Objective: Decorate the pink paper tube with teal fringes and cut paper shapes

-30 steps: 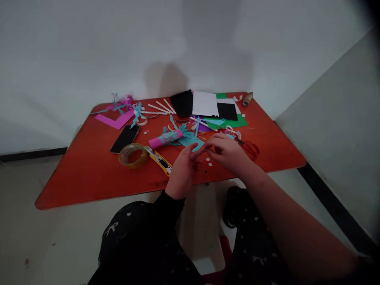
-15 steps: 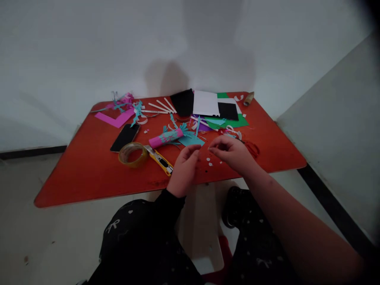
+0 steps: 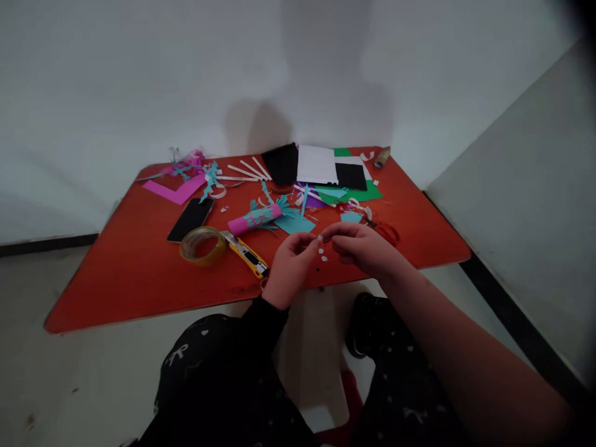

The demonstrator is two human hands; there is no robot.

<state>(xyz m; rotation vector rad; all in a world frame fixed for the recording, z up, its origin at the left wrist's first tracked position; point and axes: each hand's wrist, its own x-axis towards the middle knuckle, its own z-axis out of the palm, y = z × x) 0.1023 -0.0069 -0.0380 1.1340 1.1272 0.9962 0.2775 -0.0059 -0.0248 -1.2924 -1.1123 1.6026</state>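
Note:
Over the front of the red table, the fingertips of both hands meet at a tiny white paper piece. My left hand pinches at its left side, thumb and finger closed. From the right, my right hand reaches it with bent, closed fingers. Small white paper bits lie on the tabletop just below the fingertips. Beyond the left hand rests a pink paper tube with a teal fringe. A yellow box cutter lies left of that hand, its blade end pointing away.
A tape roll and a phone lie at the left. Red-handled scissors are beyond the right hand. White sticks, white card, green paper and pink scraps cover the back of the red table.
My hands have come together, the right hand moving left to the left hand's fingertips. The white piece now shows between them. The view has shifted slightly.

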